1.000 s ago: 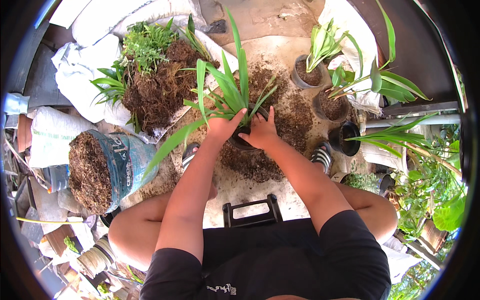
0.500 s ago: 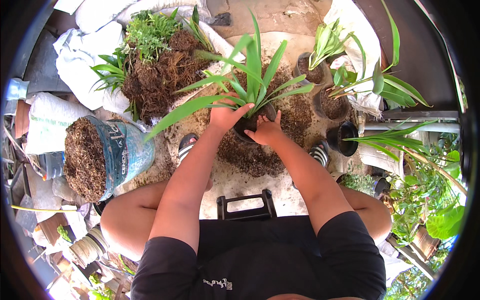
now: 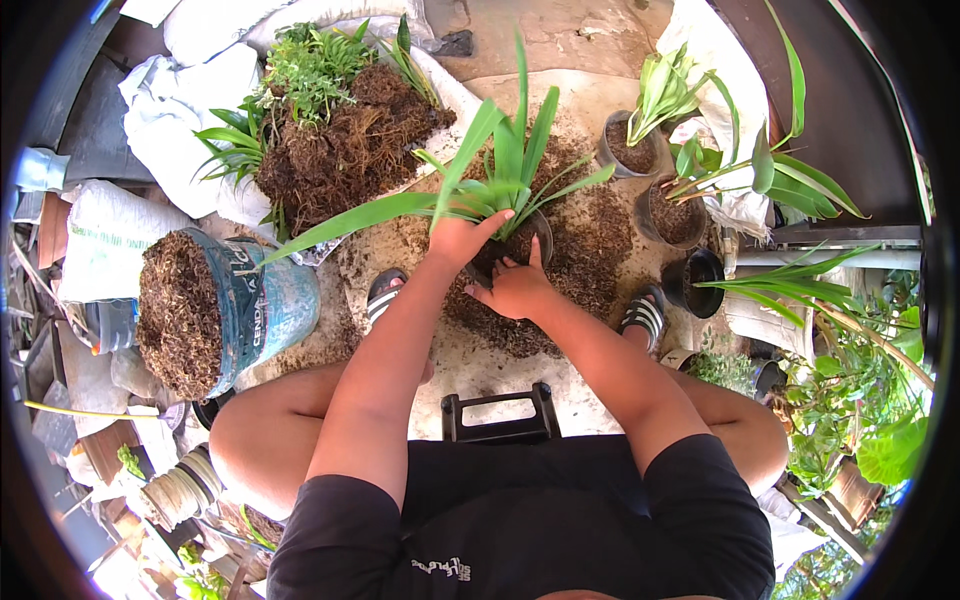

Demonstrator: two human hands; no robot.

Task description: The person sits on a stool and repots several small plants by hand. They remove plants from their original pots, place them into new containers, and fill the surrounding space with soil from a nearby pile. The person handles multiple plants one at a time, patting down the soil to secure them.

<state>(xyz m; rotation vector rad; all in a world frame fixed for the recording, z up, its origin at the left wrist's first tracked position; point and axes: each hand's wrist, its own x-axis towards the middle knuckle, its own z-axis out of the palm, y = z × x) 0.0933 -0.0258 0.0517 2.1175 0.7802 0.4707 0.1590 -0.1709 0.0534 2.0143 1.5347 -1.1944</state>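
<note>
A strappy green plant [image 3: 508, 160] stands in a dark pot [image 3: 545, 235] of soil on the ground between my feet. My left hand [image 3: 462, 238] is at the plant's base on the left, its thumb stretched across the stems and its fingers partly hidden by leaves. It appears to grip the leaf bases. At the pot's near side, my right hand [image 3: 515, 287] rests with fingers stretched and spread on the soil and rim. Loose dark soil [image 3: 590, 245] lies scattered around the pot.
A blue bucket [image 3: 265, 310] heaped with brown potting mix stands at left. Beyond it, uprooted plants with a root mass [image 3: 340, 150] lie on sacking. Potted plants [image 3: 672, 215] and a black pot [image 3: 692, 283] line the right. A black stool frame [image 3: 500, 410] shows below me.
My right hand has turned and shifted slightly toward me at the pot's near rim. The plant's leaves have swung a little; my left hand stays at its base.
</note>
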